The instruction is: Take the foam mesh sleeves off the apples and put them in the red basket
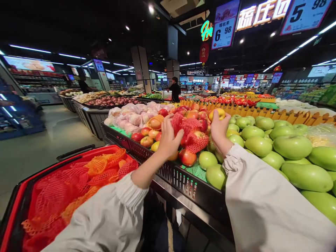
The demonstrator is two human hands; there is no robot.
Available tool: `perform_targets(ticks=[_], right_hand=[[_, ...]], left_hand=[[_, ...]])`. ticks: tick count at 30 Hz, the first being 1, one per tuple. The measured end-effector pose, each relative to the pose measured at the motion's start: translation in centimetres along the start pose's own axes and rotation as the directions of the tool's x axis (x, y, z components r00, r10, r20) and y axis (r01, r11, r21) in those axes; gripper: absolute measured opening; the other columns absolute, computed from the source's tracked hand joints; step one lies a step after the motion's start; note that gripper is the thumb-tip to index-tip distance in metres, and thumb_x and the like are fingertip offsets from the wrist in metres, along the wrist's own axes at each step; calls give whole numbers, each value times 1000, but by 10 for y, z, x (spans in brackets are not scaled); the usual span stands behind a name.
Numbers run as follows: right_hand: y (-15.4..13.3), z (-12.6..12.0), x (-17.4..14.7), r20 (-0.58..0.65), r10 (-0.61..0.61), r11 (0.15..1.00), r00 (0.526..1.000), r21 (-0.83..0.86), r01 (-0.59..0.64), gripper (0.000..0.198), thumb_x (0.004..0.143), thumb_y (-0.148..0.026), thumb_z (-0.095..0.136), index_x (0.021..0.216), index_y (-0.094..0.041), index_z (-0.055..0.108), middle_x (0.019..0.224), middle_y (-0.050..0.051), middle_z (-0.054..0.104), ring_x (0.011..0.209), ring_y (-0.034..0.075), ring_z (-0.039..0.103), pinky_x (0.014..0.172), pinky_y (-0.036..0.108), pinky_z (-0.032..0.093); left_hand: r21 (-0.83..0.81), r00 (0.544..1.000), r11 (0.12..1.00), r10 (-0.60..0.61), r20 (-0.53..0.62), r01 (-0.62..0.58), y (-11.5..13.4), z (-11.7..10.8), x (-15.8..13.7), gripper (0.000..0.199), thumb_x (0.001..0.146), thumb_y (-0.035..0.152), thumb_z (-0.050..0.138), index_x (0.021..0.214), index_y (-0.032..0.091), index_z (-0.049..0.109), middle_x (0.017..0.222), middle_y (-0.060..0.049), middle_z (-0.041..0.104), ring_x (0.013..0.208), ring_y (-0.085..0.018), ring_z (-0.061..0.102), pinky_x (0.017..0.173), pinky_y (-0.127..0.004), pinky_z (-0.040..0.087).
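My left hand [168, 139] is over the apple pile, its thumb and fingers curved round a crumpled red foam net [176, 123]. The fingertips are partly hidden, so how firmly they grip is unclear. My right hand [219, 131] grips a yellow apple [218, 113] at the border between the red apples and the green fruit. Between my hands, another red foam net [195, 141] wraps an apple. A bare red apple [187, 157] lies just below it. Green apples [207, 161] sit under my right wrist.
A red basket [34, 189] full of red and orange foam nets [102, 164] stands at the lower left. The black crate rim [168, 175] runs in front of me. Bagged fruit [133, 117], large green fruit [292, 141] and an orange divider fence [265, 117] surround the apples. A person [175, 90] stands farther back.
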State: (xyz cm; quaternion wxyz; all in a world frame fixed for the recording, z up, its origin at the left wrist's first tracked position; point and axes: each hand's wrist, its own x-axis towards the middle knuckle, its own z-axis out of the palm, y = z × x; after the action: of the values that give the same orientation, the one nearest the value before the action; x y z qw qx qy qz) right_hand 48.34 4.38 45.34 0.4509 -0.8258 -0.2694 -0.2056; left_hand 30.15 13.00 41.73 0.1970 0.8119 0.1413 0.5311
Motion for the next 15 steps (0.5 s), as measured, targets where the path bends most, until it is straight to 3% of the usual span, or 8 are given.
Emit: perform_targets(ticks=[2,4,7,9,10,12,14,15], right_hand=[[-14,-7,-19,-99,4,982,995,187,15,50,101,-41,35,137,-7,34,136,25,53,124,24,57,102,32,45],[-28,-14,-42,-150,-114,942,982,297,155,56,94,-42,49,136,-8,32,138,26,50,124,24,57,101,32,46],[-47,-20,-83,-78,-303,867,950,392,309,72,84,-46,62,138,-13,28,144,24,45,122,24,58,97,33,50],[-54,-20,-114,136,-403,815,905,503,287,76,75,-45,71,137,-19,34,144,18,49,118,25,61,94,34,53],[-56,-19,-130,281,-448,797,849,556,237,74,71,-44,74,133,-22,40,139,15,54,115,25,63,91,34,55],[-55,-17,-162,535,-503,787,679,608,105,62,66,-40,78,120,-23,53,123,10,65,106,26,66,88,35,57],[-49,-16,-189,673,-531,788,515,616,8,50,65,-36,79,108,-23,59,106,6,68,95,25,67,83,35,57],[-44,-16,-200,696,-555,781,456,624,-2,45,65,-34,79,105,-22,61,101,4,68,92,24,67,82,35,57]], left_hand=[[-97,993,994,-52,-105,42,0,-12,-42,45,91,35,51,133,22,41,145,-14,48,142,-27,43,123,-46,29],[-237,956,954,-230,-181,185,-3,-19,-91,47,92,37,50,135,22,40,141,-14,53,136,-26,51,119,-44,38],[-448,800,801,-541,-259,397,-11,-24,-162,45,90,44,56,129,24,45,129,-12,63,122,-24,62,105,-40,51],[-558,681,666,-696,-229,494,-19,-26,-198,43,87,47,63,121,27,47,106,-5,70,95,-20,71,80,-33,59],[-605,627,596,-754,-196,528,-23,-28,-211,42,85,49,67,116,28,46,90,0,70,76,-18,70,65,-29,57],[-678,547,476,-827,-129,560,-29,-33,-226,45,79,51,73,105,29,44,63,9,60,48,-13,57,46,-22,44],[-730,519,397,-852,-69,555,-32,-42,-229,48,74,51,78,98,27,43,57,11,57,43,-11,51,43,-20,39],[-753,522,367,-852,-37,547,-31,-47,-227,48,74,50,80,96,26,45,61,9,61,48,-11,55,46,-19,41]])
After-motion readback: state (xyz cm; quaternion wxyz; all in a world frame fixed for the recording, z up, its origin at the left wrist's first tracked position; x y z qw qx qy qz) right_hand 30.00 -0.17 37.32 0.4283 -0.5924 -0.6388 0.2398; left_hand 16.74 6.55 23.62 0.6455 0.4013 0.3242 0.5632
